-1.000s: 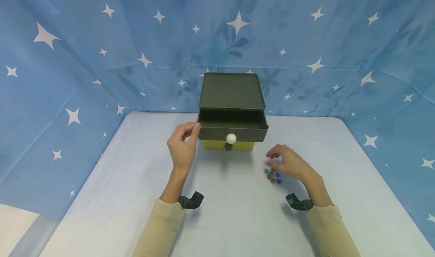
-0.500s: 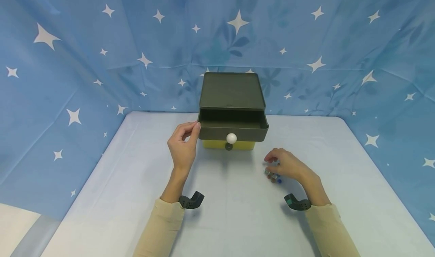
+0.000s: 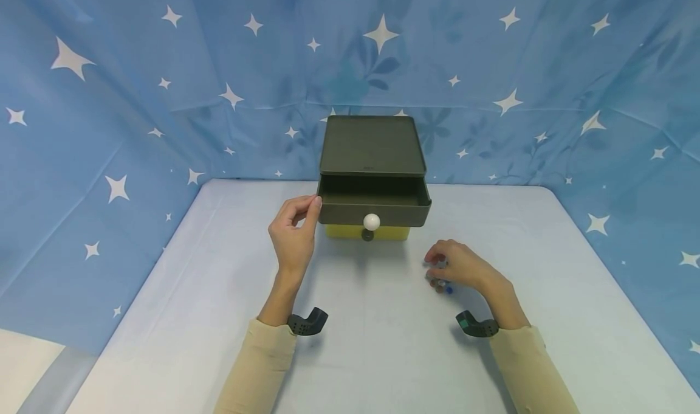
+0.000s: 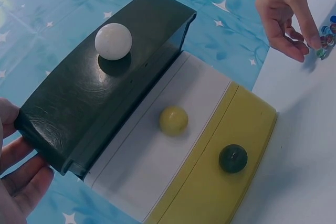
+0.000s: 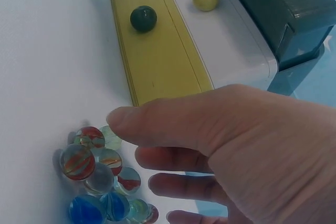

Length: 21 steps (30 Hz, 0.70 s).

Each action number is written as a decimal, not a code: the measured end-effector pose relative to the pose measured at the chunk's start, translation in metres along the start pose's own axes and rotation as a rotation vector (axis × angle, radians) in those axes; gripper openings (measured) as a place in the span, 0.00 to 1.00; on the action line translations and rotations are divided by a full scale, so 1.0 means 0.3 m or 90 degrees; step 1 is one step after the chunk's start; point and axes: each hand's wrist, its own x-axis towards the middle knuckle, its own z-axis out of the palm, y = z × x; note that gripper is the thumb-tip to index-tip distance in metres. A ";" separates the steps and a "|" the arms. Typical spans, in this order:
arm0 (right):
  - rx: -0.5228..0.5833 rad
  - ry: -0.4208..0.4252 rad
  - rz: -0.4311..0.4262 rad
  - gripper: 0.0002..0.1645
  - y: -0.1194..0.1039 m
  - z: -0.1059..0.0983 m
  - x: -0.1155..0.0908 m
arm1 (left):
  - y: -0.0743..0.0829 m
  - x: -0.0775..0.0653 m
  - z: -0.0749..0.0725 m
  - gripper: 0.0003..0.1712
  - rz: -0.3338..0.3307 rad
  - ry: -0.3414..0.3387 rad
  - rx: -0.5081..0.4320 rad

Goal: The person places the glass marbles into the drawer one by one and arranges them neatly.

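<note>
A small drawer cabinet stands at the table's back, its dark green top drawer (image 3: 374, 214) pulled out, with a white round knob (image 4: 113, 41). My left hand (image 3: 295, 234) pinches that drawer's left front corner between thumb and fingers. To the right of the cabinet, my right hand (image 3: 459, 265) reaches down over a cluster of glass marbles (image 5: 100, 178). Its thumb tip is right at a pale green marble (image 5: 112, 139), the other fingers loosely bent and apart from the thumb. In the head view this hand partly covers the marbles.
Below the green drawer are a white drawer (image 4: 142, 145) with a yellow knob (image 4: 173, 121) and a yellow drawer (image 4: 220, 182) with a dark green knob (image 4: 233, 158), both closed. A blue curtain with stars (image 3: 246, 67) hangs behind the white table (image 3: 350, 341).
Over the last second my right hand has lowered and shifted slightly left onto the marbles. The left hand and the pulled-out drawer have stayed put.
</note>
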 end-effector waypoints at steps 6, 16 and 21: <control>0.011 -0.013 0.005 0.13 0.006 0.002 0.001 | -0.006 0.001 0.002 0.05 0.007 -0.002 -0.015; 0.005 -0.013 0.020 0.09 0.021 0.008 0.008 | -0.003 -0.001 0.000 0.06 0.000 -0.001 -0.006; 0.002 -0.011 0.017 0.07 0.025 0.013 0.011 | -0.006 -0.002 0.002 0.05 0.002 0.003 -0.007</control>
